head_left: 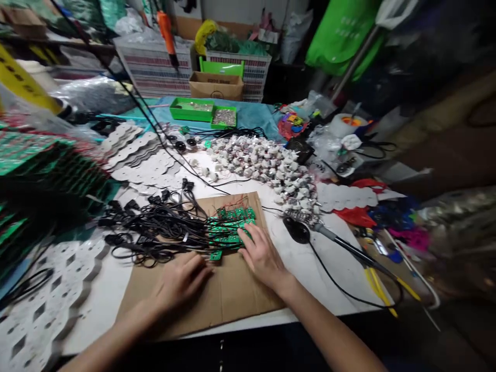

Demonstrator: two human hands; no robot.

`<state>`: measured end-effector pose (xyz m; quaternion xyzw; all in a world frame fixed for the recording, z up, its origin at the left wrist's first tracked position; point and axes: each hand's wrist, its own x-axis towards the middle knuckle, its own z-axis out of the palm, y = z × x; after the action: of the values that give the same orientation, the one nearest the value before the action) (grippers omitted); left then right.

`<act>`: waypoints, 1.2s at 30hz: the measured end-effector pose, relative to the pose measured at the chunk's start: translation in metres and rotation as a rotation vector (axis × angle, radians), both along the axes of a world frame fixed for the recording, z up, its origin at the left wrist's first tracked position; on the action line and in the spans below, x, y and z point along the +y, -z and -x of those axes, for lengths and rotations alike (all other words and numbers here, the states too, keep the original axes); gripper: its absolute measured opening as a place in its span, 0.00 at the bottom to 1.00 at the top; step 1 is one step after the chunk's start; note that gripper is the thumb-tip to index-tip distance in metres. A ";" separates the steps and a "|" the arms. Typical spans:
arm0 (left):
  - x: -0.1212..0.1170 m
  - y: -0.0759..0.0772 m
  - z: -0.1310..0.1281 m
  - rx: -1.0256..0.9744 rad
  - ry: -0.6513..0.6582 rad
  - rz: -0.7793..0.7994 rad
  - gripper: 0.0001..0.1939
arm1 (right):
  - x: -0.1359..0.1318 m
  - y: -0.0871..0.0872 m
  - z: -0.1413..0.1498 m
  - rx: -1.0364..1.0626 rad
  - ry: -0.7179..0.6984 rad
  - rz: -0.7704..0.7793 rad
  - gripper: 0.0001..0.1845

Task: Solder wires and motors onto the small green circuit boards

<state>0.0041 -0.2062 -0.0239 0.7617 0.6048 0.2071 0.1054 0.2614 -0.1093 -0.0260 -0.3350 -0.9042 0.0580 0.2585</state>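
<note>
One white-covered counter point(329, 281) stands before slatted crates point(155, 64); on it, flat brown cardboard point(240, 297) bears green circuit boards point(232, 239) and tangled black cables point(155, 222). The right hand point(264, 256) touches the boards, fingers spread, released; the left hand point(182, 276) curls its fingers nearby, its grip impossible to tell.

Left hand point(181, 276) grip unclear; board stack point(34, 155) cut by left edge; green cloth point(335, 44) lettering unreadable
</note>
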 end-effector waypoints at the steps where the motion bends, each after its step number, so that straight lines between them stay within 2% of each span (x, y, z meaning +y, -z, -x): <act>1: -0.006 0.009 0.002 0.000 -0.005 -0.014 0.11 | -0.007 -0.022 -0.006 -0.009 -0.024 -0.026 0.29; 3: -0.010 0.021 0.006 0.017 -0.028 -0.072 0.11 | -0.014 -0.070 -0.031 0.035 -0.046 -0.149 0.25; 5: -0.007 0.025 0.008 0.046 -0.031 -0.121 0.16 | -0.003 -0.115 -0.073 0.056 0.019 -0.217 0.18; 7: -0.004 0.026 0.010 0.068 -0.023 -0.142 0.18 | 0.031 -0.140 -0.129 0.026 0.232 -0.252 0.11; 8: -0.003 0.026 0.011 0.069 -0.019 -0.148 0.18 | 0.056 -0.142 -0.157 0.000 0.378 -0.248 0.10; 9: -0.002 0.026 0.012 0.064 -0.019 -0.153 0.18 | 0.084 -0.139 -0.184 -0.062 0.481 -0.207 0.10; 11: -0.003 0.026 0.013 0.048 -0.028 -0.158 0.16 | 0.140 -0.117 -0.229 -0.271 0.607 -0.054 0.13; 13: -0.004 0.025 0.013 0.037 -0.044 -0.158 0.14 | 0.185 -0.085 -0.256 -0.445 0.614 0.083 0.26; 15: -0.004 0.023 0.012 0.041 -0.055 -0.156 0.12 | 0.214 -0.057 -0.268 -0.496 0.588 0.129 0.38; 17: -0.002 0.021 0.010 0.056 -0.061 -0.158 0.11 | 0.227 -0.038 -0.273 -0.537 0.567 0.161 0.46; 20: 0.003 0.018 0.005 0.088 -0.073 -0.162 0.11 | 0.235 -0.030 -0.277 -0.590 0.562 0.173 0.46; 25: 0.007 0.019 0.002 0.114 -0.072 -0.183 0.10 | 0.234 -0.036 -0.284 -0.652 0.547 0.114 0.31; 32: 0.006 0.021 0.003 0.109 -0.051 -0.181 0.09 | 0.203 -0.034 -0.277 -0.702 0.458 0.020 0.10; 34: 0.006 0.021 0.003 0.101 -0.049 -0.171 0.09 | 0.193 -0.038 -0.274 -0.721 0.457 -0.018 0.10; 36: 0.006 0.022 0.003 0.087 -0.050 -0.156 0.09 | 0.182 -0.052 -0.271 -0.732 0.487 -0.077 0.10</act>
<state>0.0015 -0.2000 -0.0458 0.7606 0.6096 0.2227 0.0141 0.5324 0.0732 0.0263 -0.5269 -0.8324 -0.1607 -0.0604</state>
